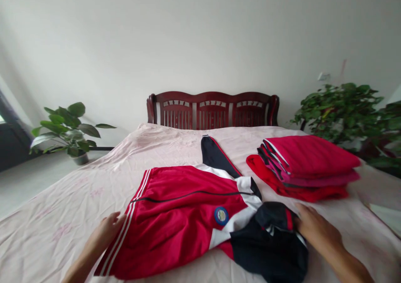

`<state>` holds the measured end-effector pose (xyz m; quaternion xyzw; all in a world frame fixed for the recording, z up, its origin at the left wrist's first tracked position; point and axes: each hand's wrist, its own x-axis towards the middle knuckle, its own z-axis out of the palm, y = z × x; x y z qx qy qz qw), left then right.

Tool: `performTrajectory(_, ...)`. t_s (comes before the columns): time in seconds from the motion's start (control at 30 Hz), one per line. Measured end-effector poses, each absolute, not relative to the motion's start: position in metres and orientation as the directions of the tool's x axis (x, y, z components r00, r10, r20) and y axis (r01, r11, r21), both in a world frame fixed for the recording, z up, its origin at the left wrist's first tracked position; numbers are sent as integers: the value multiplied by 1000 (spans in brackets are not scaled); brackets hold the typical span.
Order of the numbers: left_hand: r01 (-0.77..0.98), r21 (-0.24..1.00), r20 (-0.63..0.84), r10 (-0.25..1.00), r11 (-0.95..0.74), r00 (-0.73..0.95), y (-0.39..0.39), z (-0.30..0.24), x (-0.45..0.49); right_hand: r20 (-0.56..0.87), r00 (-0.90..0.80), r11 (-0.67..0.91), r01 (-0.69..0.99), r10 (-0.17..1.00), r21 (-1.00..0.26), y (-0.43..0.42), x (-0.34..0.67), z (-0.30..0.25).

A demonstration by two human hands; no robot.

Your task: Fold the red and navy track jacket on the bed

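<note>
Both flat and open: left hand on smooth red jacket, right hand on navy sleeve.

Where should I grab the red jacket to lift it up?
Probably by its two ends. The jacket lies flat and sideways on the bed, so pinch the white-striped edge from the left, by the left hand. Pinch the dark end from the right, by the right hand. Both ends lie free on the sheet.
</note>
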<state>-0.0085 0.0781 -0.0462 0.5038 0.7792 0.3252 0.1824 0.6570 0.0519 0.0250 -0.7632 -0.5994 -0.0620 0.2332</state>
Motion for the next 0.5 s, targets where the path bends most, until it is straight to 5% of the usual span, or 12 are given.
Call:
performTrajectory(0.1,543,787,-92,926,293,-366,78,-43,4,430,42,29,987,902,-156,40,592,30)
performTrajectory(0.23,154,912,-358,921,381,-155,58,-27,33,125,-463,479,839,878,-258,19,491,23)
performTrajectory(0.37,-119,910,-404,914,397,-45,51,-19,36,29,-496,491,846,868,-206,25,457,8)
performTrajectory(0.5,-26,962,-271,931,273,-246,78,-19,2,-3,-510,499,843,860,-203,32,458,-2)
